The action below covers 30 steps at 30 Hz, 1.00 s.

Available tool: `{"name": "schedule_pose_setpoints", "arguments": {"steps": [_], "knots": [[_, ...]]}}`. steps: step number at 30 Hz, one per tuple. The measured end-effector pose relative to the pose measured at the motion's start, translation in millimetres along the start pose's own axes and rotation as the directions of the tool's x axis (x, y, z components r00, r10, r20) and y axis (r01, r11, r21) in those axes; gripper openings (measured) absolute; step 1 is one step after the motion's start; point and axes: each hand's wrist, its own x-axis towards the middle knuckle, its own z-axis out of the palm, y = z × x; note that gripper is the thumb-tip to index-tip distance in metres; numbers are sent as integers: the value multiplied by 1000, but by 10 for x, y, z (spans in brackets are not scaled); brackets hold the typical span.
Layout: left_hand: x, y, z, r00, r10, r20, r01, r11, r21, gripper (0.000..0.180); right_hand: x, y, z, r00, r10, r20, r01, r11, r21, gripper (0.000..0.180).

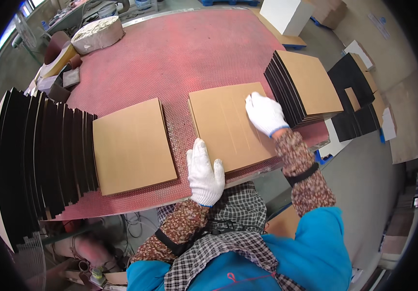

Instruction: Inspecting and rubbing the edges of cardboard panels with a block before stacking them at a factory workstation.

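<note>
Cardboard is everywhere: two brown sheets lie flat on the red worktop, one central sheet under both hands and a second sheet just beside it at nine o'clock, the two apart by a narrow strip of red. Two gloved hands work the central sheet; the left hand lies flat with fingers spread on its near edge at six o'clock, and the right hand presses open-palmed on its far corner at two o'clock, neither clamped around anything. Two fanned stacks flank them: a long row of black-edged boards at nine o'clock and a shorter stack with a brown top face at three o'clock, touching the worktop's right edge. One round roll with a pale top sits at eleven o'clock, near a few brown scraps. The worktop is a broad slab covered in red mesh with a fine diamond texture. Around it is a workshop with a grey concrete floor, where more black and brown boards lie scattered at three o'clock and one white block stands at one o'clock. The sheets are matte, square, faintly scored in parallel lines; the gloves are white knit with blue cuffs.
</note>
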Motion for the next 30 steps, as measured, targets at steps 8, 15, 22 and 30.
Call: {"name": "schedule_pose_setpoints", "arguments": {"steps": [8, 15, 22, 30], "knots": [[-10, -37, 73, 1000, 8, -16, -8, 1000, 4, 71, -17, 143, 53, 992, -125, -5, 125, 992, -23, 30], [9, -73, 71, 972, 182, -151, -166, 980, 113, 64, -1131, -114, -559, 949, 101, 297, -96, 995, -33, 37], [16, -44, 74, 977, 157, -142, -154, 988, 30, 66, -1378, -341, -563, 975, 11, 220, -13, 1000, 9, 32], [22, -15, 25, 985, 130, -110, -126, 991, 43, 68, -932, -223, -190, 983, -96, 156, 109, 991, -76, 33]]}}
